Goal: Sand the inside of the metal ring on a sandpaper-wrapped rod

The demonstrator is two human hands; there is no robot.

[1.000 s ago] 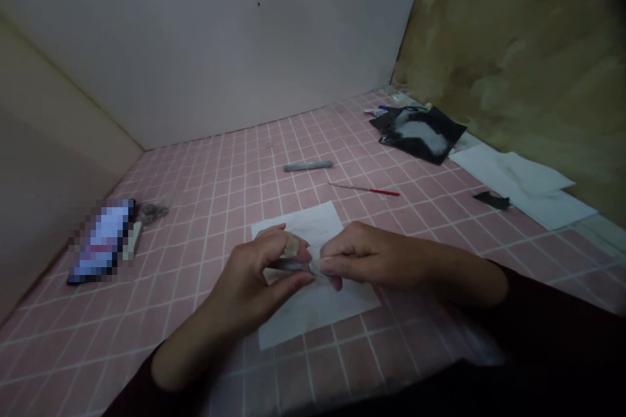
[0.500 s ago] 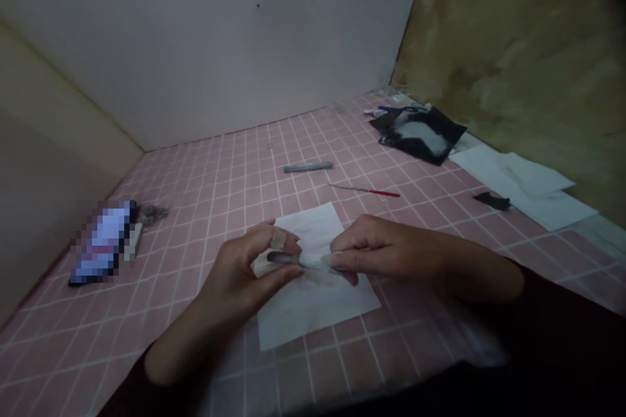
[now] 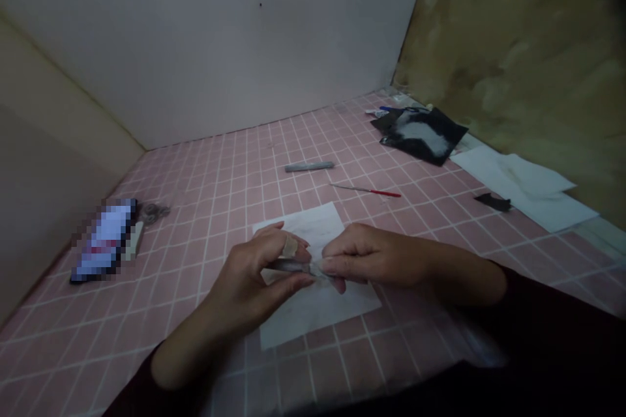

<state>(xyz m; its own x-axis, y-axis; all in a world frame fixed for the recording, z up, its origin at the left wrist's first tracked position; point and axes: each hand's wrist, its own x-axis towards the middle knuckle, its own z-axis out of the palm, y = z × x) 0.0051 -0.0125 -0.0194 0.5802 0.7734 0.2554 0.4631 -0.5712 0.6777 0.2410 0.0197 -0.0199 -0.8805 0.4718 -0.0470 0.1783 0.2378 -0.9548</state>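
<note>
My left hand [image 3: 259,264] pinches a slim grey stick [image 3: 287,265] between thumb and fingers. A tan bandage [image 3: 290,245] wraps one of its fingers. My right hand [image 3: 359,257] is closed at the stick's right end, gripping a small pale-grey piece [image 3: 319,267] that seems to be folded round it. Its material is too blurred to tell. Both hands are just above a smudged white sheet of paper [image 3: 288,326], close together. Beyond the paper lie a similar grey stick [image 3: 310,167] and a thin needle file with a red handle [image 3: 385,193].
A dusty black sheet [image 3: 425,133], like sandpaper, lies at the back right. Nearer are white papers [image 3: 523,189] and a torn dark scrap [image 3: 493,201]. At left are a blurred-out phone [image 3: 105,241] and a small grey heap [image 3: 154,210]. Walls border the pink checked tabletop [image 3: 195,189].
My right hand has moved slightly left along the stick, and my left hand slightly right and down. The hands are closer together, covering more of the stick's right end.
</note>
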